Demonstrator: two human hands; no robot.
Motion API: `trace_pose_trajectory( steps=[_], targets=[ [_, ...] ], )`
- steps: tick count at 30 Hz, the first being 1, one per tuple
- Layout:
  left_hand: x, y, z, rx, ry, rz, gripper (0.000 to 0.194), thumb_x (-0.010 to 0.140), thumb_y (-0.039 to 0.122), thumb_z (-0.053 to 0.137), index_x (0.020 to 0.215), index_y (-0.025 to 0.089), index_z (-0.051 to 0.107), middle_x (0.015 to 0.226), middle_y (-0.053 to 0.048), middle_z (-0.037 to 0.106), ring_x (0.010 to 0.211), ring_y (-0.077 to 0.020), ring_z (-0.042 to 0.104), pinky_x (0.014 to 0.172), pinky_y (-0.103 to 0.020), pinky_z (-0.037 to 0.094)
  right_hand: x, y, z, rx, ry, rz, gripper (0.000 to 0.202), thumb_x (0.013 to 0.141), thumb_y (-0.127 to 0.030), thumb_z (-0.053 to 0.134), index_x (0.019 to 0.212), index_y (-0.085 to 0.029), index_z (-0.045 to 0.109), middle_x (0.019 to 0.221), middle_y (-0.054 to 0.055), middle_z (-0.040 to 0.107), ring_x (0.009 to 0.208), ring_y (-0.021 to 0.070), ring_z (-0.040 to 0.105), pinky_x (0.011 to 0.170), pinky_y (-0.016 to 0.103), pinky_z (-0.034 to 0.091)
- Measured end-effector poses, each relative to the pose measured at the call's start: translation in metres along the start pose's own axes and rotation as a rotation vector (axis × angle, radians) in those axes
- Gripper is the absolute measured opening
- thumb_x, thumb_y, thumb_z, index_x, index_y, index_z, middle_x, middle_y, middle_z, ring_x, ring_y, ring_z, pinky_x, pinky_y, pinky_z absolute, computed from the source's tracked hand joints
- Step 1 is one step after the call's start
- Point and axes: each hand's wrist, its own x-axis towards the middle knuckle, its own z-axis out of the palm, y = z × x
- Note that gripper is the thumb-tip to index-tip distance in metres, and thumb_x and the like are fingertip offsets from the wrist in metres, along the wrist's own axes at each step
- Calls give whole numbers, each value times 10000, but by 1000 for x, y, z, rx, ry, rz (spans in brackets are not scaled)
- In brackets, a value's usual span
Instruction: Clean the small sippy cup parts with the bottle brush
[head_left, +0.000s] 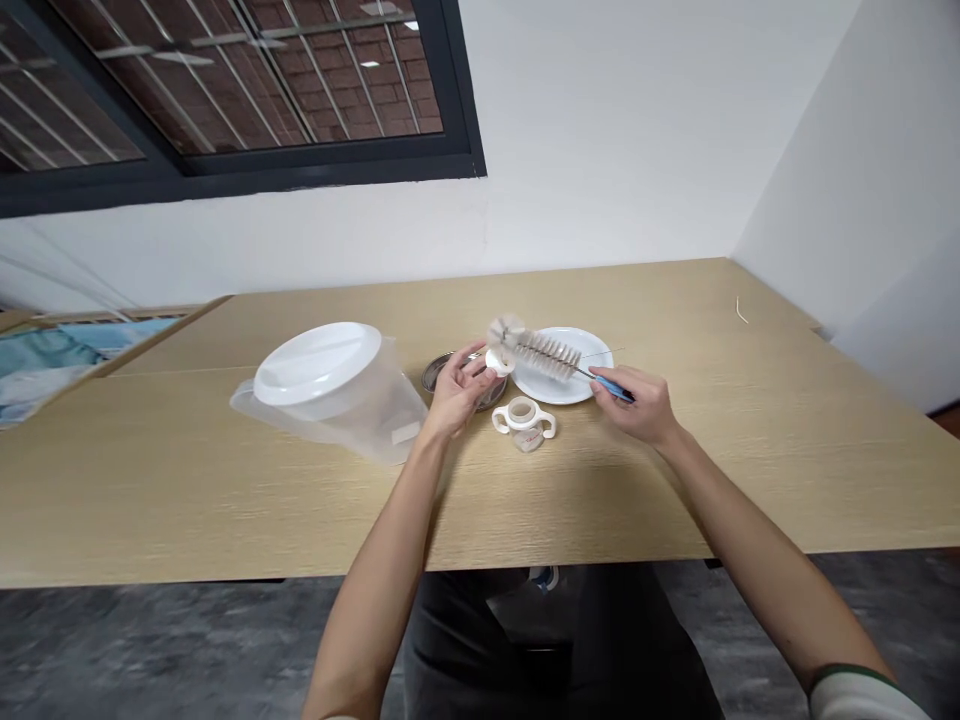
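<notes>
a: any writing or brand to log?
b: none readable. the pitcher (337, 395) has a small pale patch low on its side, too small to tell if it is a label.
a: counts, left to right?
b: one clear plastic pitcher lying tilted with one white lid (318, 362) on it, one metal dish (450, 372) just right of it, one small white part (499, 360), one white ring with two handles (523, 416) lying on the table (225, 500), one white plate (562, 385), one bottle brush (541, 351) with a blue handle.
a: hands?
b: left hand (459, 392) reaches in from below, palm toward the right, fingers curled around the small white part, gripping it over the metal dish. right hand (637, 402) comes in from the lower right, fingers pinched on the brush's blue handle.
a: where is the brush?
b: in the air over the plate, bristles pointing left, fluffy tip touching the white part. the handled ring sits between the two hands, just in front of the plate.
</notes>
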Motion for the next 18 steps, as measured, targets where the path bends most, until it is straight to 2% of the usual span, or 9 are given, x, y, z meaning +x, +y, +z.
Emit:
trace_pose_trajectory(
  steps=[3,8,13,18],
  targets=[
    [-3,2,4,-95,-27,-43,696,686,335,960,1288,210,634,1254,-107,755,1130,-253,747,1051,-379,584,-2,1,2,-40,-39,-11,188,956,-190,624,1094,-149,745,761,54,761,562,132,637,534,267,491],
    [-4,3,5,-113,-12,-95,655,710,333,946,1276,184,652,1275,-121,743,1160,-260,735,1109,-392,552,-2,3,1,-114,9,28,188,963,-217,619,1084,-153,749,769,65,766,610,152,679,558,270,505],
    [-5,2,8,-86,-9,-71,645,700,293,953,1242,186,621,1352,-138,694,1106,-272,752,1081,-488,576,-1,-3,3,-37,-15,0,197,959,-204,629,1104,-147,749,742,52,748,555,131,632,520,260,474],
    [-8,7,11,-67,-10,-128,653,746,282,921,1309,187,605,1295,-145,708,1055,-287,768,1059,-516,593,-3,4,0,-92,-32,39,205,964,-230,621,1098,-166,762,792,72,776,619,161,690,565,279,520]
  ],
)
